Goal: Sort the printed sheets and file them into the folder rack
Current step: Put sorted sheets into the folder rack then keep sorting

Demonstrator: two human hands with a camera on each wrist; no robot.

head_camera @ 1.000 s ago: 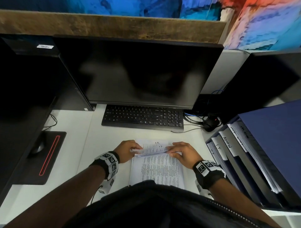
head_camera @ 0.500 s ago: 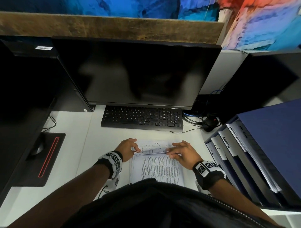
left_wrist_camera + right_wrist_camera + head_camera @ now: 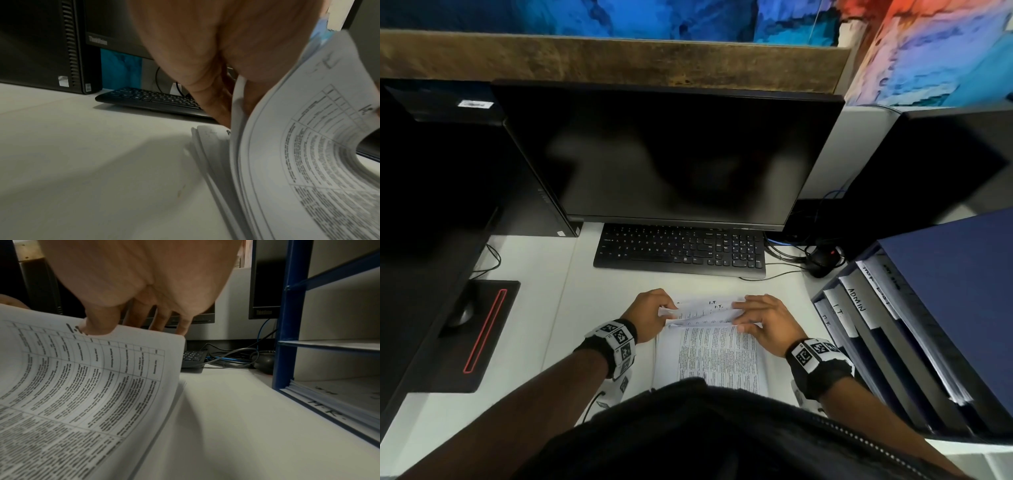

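Sheets (image 3: pixel 717 353) curled higher between both hands' grip

White sheets (image 3: pixel 717 356), black print; blue rack (image 3: pixel 959 294); black keyboard (image 3: pixel 681 251).

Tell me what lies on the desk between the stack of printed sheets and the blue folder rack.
Nothing: in the right wrist view a bare strip of white desk separates the printed sheets from the folder rack.
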